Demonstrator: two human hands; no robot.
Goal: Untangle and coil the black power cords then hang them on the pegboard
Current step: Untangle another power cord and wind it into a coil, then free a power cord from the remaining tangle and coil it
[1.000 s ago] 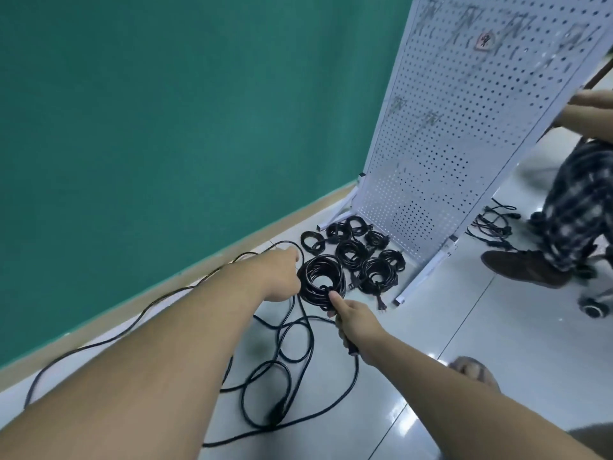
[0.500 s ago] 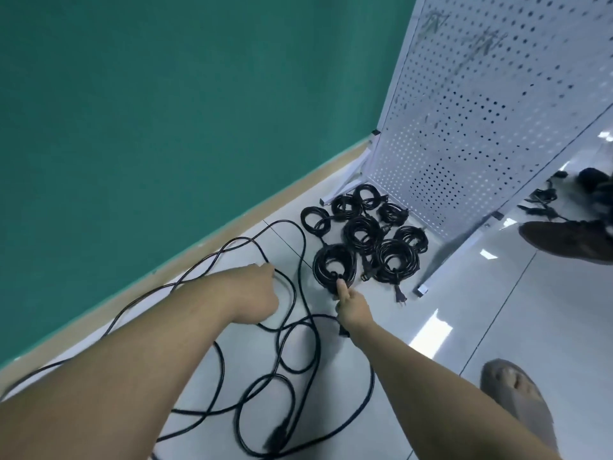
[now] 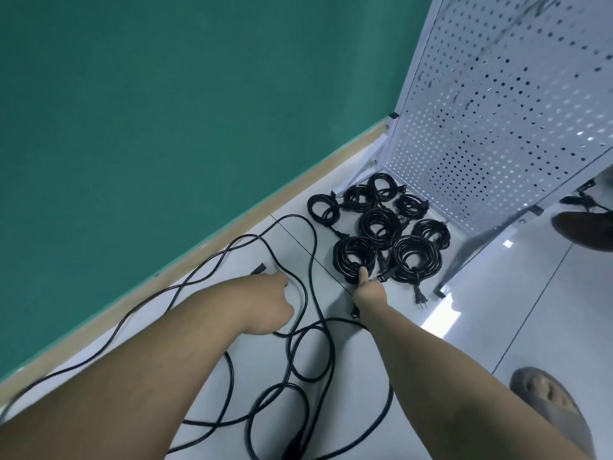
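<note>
Nearest: loose cord (image 3: 298,376) sprawled on the floor (image 3: 530,327) in overlapping loops, running under both forearms and off the bottom edge. Still tangled, not coiled. One connector end (image 3: 257,269) lies just beyond the left hand.

Left hand (image 3: 268,305): over the loose run, fingers curled down near the cord. Can't tell if they're pinching it or just resting, since the knuckles block the contact.

Right hand (image 3: 370,290): thumb up on the rim of the nearest finished coil (image 3: 355,258), fingers wrapped underneath, so it's gripping that coil at its near edge. A plug (image 3: 382,278) sits just beside the thumb; whether it belongs to that coil is unclear.

Beyond: cluster of coiled cords (image 3: 381,224), roughly eight, touching each other on the floor at the foot of the pegboard (image 3: 497,144). No cords hung on the part of the board I can see.

Step, my read: coiling phase, one finished coil parked with the pile, last loose cord next. Next move needs the right hand freed, a free end found, and the crossings fed out before looping.

Hidden: board top cut off and smeared, hooks not readable. Loose cord's far end is out of frame. Someone's shoe (image 3: 583,230) at right edge, sandalled foot (image 3: 550,403) lower right.
</note>
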